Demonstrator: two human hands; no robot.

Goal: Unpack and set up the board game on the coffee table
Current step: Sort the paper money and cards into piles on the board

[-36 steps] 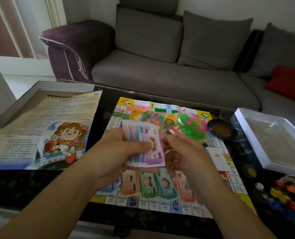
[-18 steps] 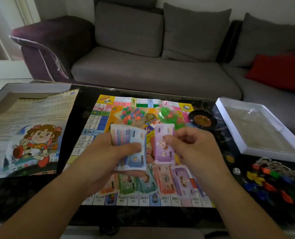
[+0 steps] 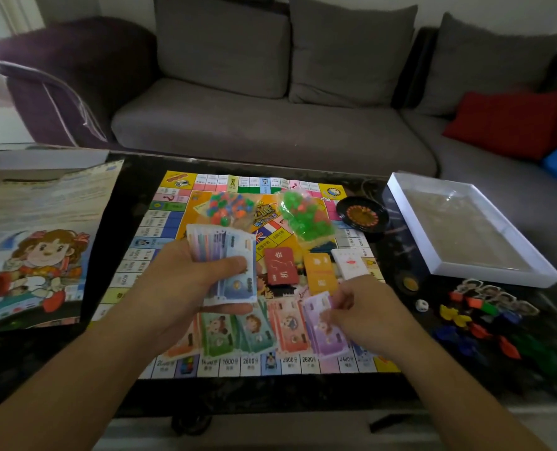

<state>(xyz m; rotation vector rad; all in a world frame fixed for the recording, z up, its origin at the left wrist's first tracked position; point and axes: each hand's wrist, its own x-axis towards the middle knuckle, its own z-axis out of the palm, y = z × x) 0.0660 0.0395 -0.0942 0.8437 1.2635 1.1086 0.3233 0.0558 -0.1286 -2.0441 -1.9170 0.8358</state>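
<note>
Left hand [image 3: 186,281] gripping fanned banknotes [image 3: 225,258], right hand [image 3: 365,307] seemingly on purple note [image 3: 322,323]

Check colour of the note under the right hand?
Purple note, head view, right hand pinching it.

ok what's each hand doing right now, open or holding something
Left hand: holding a fanned stack of play money above the game board.
Right hand: pinching a purple banknote at the purple pile.
</note>
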